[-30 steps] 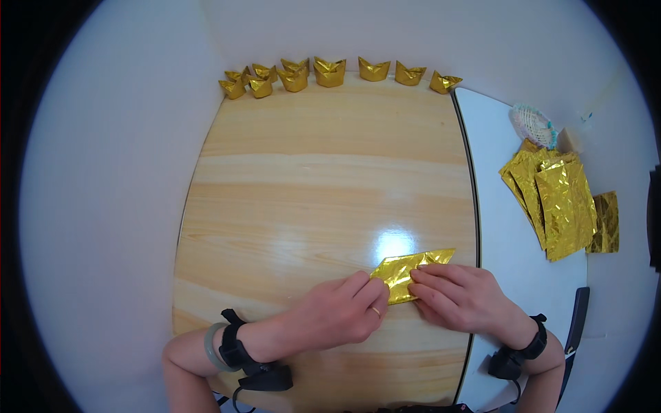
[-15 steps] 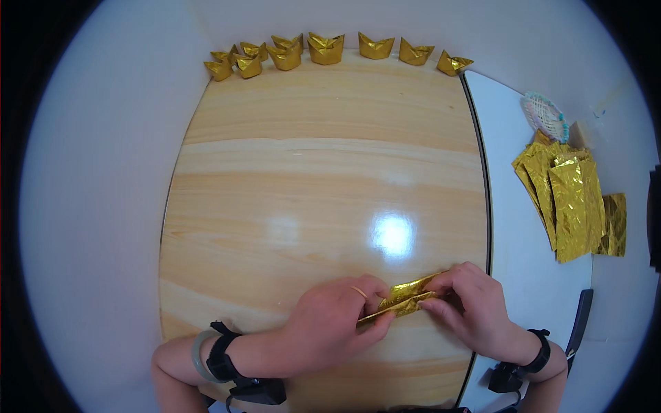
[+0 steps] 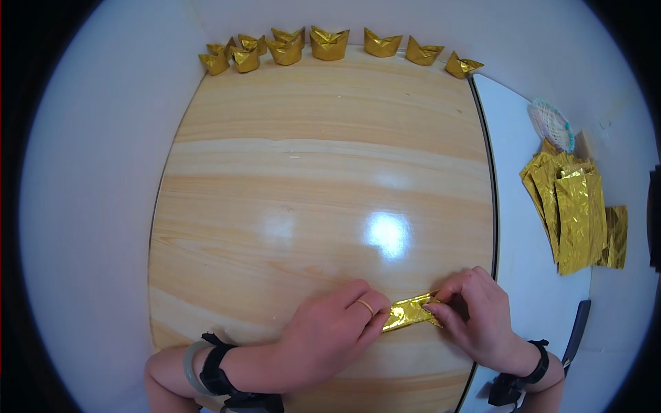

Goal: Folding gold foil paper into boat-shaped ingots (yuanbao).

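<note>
A netted oval is seen at two o'clock. A dark bar, perhaps plastic, is glimpsed at four.

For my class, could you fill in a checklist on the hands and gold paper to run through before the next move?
1. Left hand at the left end of the folded gold paper: ok.
2. Right hand pinching the paper's right end: ok.
3. Paper over the wooden tabletop: ok.
4. Gold boat-like shapes apart from both hands: ok, along the far edge.
5. Loose gold sheets apart from both hands: ok, to the right.
6. Folds beneath the fingers even: cannot tell, hidden.
</note>
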`<state>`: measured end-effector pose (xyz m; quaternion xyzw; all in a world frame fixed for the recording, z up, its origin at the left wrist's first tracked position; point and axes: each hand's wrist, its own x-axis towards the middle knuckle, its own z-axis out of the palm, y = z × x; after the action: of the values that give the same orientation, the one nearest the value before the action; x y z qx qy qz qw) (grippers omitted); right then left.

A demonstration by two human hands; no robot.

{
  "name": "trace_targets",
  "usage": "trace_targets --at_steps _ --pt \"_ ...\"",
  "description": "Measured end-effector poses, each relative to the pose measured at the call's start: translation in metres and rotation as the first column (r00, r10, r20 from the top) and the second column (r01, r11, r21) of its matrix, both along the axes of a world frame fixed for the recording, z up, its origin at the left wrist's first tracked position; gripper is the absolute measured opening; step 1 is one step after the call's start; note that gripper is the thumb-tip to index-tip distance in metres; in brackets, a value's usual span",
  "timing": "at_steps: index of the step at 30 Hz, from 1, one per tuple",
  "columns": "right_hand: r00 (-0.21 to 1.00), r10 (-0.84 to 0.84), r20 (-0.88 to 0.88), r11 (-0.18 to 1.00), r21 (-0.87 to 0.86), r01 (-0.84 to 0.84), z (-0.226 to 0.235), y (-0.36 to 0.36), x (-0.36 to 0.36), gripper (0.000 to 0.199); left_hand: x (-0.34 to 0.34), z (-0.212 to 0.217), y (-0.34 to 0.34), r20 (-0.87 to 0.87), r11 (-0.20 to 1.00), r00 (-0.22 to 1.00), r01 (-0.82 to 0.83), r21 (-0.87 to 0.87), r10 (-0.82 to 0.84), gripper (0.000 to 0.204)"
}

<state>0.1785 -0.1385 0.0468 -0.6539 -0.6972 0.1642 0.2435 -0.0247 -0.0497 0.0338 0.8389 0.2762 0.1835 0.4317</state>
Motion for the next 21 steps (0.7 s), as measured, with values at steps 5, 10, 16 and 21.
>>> trace_targets --at_steps 5,10,16,21 --pt "1.000 -0.012 -0.004 1.000 -0.003 0.012 -0.0011 0.0007 -0.0001 0.024 -0.0007 -0.0021 -0.0020 -0.061 0.994 0.998 0.031 0.104 -0.025 0.013" --pt "1.000 -0.028 -0.006 1.000 -0.010 0.028 -0.0006 0.0018 -0.0007 0.023 -0.0020 -0.0039 -0.0010 -0.056 0.985 0.997 0.069 0.158 -0.061 0.014" --pt "0.999 -0.023 0.027 1.000 -0.010 0.023 0.0005 0.0035 -0.0002 0.023 -0.0011 -0.0052 -0.0002 -0.011 0.980 0.998 0.063 0.189 -0.062 0.016" --pt "0.999 -0.023 0.030 0.999 -0.028 0.024 0.0014 0.0046 0.0000 0.022 -0.0011 -0.0061 0.0014 -0.012 0.975 0.997 0.082 0.207 -0.081 0.016"
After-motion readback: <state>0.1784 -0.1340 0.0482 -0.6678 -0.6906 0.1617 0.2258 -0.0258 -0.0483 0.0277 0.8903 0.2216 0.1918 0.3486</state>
